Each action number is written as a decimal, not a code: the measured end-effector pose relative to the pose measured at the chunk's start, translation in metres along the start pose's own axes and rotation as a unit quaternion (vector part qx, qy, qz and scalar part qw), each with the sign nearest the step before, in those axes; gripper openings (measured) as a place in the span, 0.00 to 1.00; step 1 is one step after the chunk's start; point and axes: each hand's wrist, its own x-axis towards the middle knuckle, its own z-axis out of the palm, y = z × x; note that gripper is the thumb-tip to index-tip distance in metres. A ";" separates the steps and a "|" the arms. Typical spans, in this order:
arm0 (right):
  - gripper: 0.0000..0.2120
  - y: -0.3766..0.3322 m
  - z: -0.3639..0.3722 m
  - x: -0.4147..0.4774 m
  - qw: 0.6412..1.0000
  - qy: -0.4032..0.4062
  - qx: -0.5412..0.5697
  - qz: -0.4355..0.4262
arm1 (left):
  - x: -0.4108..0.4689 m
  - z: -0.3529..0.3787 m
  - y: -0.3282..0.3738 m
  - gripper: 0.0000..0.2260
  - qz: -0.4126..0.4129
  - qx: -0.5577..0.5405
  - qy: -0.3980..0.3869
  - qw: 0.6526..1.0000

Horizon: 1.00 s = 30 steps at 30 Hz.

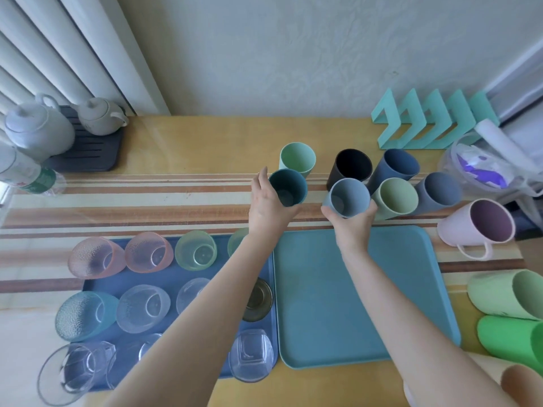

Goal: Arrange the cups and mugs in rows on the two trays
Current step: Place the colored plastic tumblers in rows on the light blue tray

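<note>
Trays are seen nearest, below both forearms: a dark blue rectangular tray (164,282), under the left arm, is already filled with rows of clear and tinted glass tumblers, while a bare teal plastic tray (338,304) is crossed by the right arm. Just beyond the teal tray's far edge, the left hand (266,205) is curled around a dark teal plastic cup (287,187), and the right hand (352,223) is wrapped under a grey-blue plastic cup (348,198). Both cups are held upright, mouths up; whether they are lifted off the striped table cannot be told. The empty tray lies directly nearward of both hands, so a short pull back is judged to be all that is needed, the right hand being nearer its far edge. Beyond the hands, a pale green cup (297,158) and a cluster of dark cups are left standing; to the right, a pink mug (476,227) is waiting.
</note>
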 end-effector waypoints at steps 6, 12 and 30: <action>0.36 0.002 -0.007 -0.003 1.000 -0.013 0.004 -0.017 | 0.005 0.007 -0.003 0.40 0.030 0.005 -0.004 1.000; 0.33 -0.004 -0.035 -0.030 0.998 -0.033 0.053 -0.028 | -0.007 -0.003 -0.007 0.37 0.075 0.029 0.026 0.996; 0.32 0.033 -0.084 -0.061 0.985 -0.171 -0.012 -0.031 | -0.089 -0.007 -0.014 0.36 0.094 0.081 -0.094 0.988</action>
